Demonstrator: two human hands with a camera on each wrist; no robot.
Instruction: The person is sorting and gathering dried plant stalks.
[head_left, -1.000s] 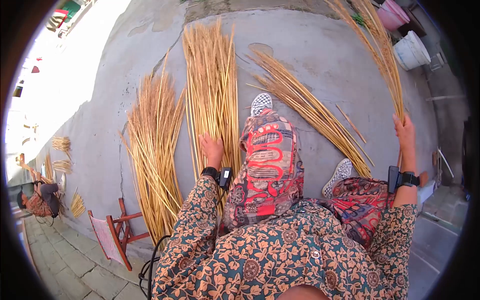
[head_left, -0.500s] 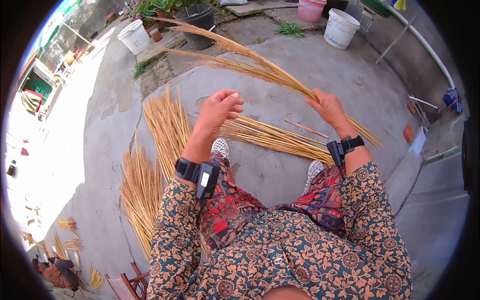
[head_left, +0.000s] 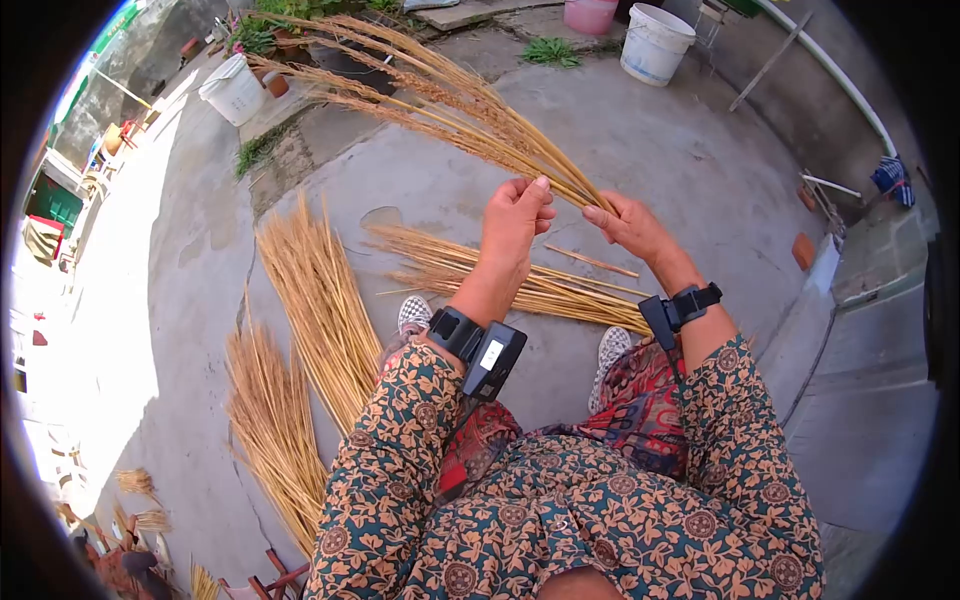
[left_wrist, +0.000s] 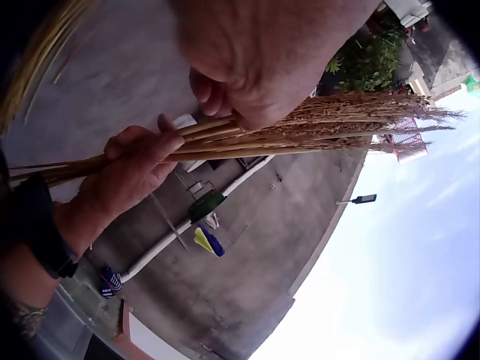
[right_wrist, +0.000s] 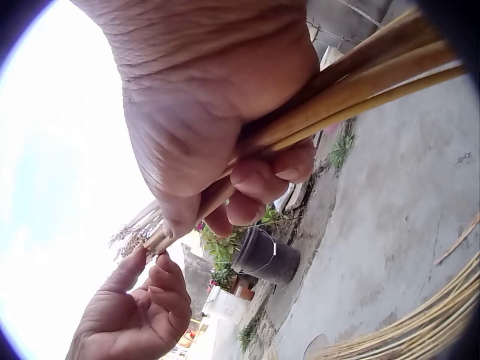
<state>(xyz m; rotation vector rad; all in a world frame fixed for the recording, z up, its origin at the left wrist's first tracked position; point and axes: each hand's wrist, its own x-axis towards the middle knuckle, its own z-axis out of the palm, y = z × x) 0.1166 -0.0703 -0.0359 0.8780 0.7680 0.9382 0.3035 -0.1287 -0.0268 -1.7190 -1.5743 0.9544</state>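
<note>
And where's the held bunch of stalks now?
In the head view's upper middle, the bunch of stalks is gripped by the right hand, pinched by the left hand, plumes leftward, overlapping the dark bucket.

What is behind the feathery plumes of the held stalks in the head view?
Behind the plumes are grey concrete ground, a dark bucket and leafy plants. The plumes cover parts of the bucket; whatever lies directly behind them cannot be seen.
</note>
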